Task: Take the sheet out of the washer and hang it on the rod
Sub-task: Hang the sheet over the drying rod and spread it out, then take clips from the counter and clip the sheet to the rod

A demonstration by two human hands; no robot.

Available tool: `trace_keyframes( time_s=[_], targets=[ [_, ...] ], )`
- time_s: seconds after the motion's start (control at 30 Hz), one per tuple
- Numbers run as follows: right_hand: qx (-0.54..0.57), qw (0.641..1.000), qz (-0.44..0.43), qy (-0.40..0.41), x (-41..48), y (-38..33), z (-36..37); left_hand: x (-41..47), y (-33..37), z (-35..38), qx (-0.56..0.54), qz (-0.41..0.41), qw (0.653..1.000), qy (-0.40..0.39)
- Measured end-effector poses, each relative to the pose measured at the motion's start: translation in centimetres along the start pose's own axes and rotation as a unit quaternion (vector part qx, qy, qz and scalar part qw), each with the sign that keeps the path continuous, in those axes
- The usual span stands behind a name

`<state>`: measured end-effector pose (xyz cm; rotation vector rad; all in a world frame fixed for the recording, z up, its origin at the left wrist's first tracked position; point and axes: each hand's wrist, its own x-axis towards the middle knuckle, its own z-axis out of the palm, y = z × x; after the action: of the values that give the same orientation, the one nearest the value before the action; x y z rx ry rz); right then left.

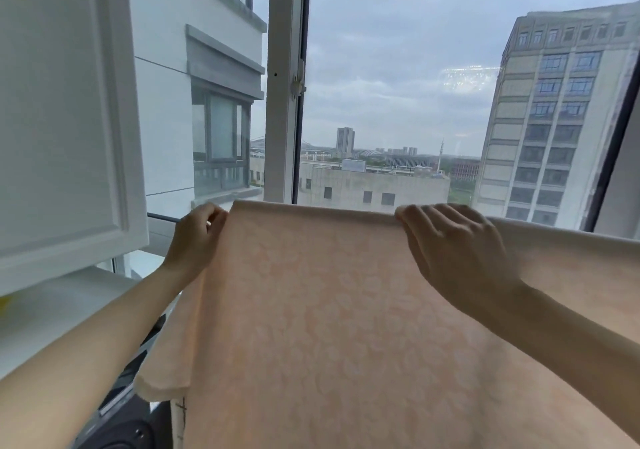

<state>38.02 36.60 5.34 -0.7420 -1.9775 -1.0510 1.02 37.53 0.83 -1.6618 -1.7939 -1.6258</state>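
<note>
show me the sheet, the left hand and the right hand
sheet [329, 310]: head view, middle of the hanging cloth
left hand [197, 237]: head view, back of the hand
right hand [457, 254]: head view, back of the hand

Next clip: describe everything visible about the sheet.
The sheet is pale peach cloth with a faint floral pattern, spread wide, its top edge folded over and the rest hanging toward the camera. A lower left corner droops loose. The left hand pinches its top left edge; the right hand grips the top edge.
</note>
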Motion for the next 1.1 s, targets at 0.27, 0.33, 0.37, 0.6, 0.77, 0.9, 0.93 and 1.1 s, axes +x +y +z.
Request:
trace_keyframes(
  time_s=[0.27,0.33,0.37,0.6,0.77,0.9,0.93,1.1],
  targets=[
    [0.043,0.996,-0.078,-0.015,-0.7,-4.0,3.5,-5.6,-2.9,-0.3,0.074,-0.084,0.986,-0.121],
    [0.068,0.993,-0.094,-0.024,-0.5,-5.5,4.3,-7.6,-3.6,-1.0,0.077,-0.107,0.980,-0.150],
    [0.082,0.991,-0.100,-0.029,-0.4,-6.4,4.7,-8.7,-3.8,-1.7,0.081,-0.118,0.977,-0.159],
    [0.194,0.973,-0.111,-0.056,-1.4,-14.7,8.4,-15.6,-5.4,-6.8,0.164,-0.190,0.955,-0.154],
    [0.266,0.947,-0.147,-0.101,-2.0,-21.9,9.9,-21.0,-6.2,-11.6,0.244,-0.228,0.931,-0.149],
    [0.308,0.922,-0.199,-0.119,-2.0,-27.8,10.4,-24.9,-7.0,-15.8,0.285,-0.267,0.913,-0.118],
    [0.330,0.914,-0.206,-0.119,-1.9,-29.4,10.2,-25.7,-7.3,-16.9,0.292,-0.278,0.908,-0.111],
    [0.387,0.878,-0.250,-0.129,-1.1,-37.5,9.5,-30.2,-9.3,-22.0,0.314,-0.326,0.887,-0.090]
  ],
)
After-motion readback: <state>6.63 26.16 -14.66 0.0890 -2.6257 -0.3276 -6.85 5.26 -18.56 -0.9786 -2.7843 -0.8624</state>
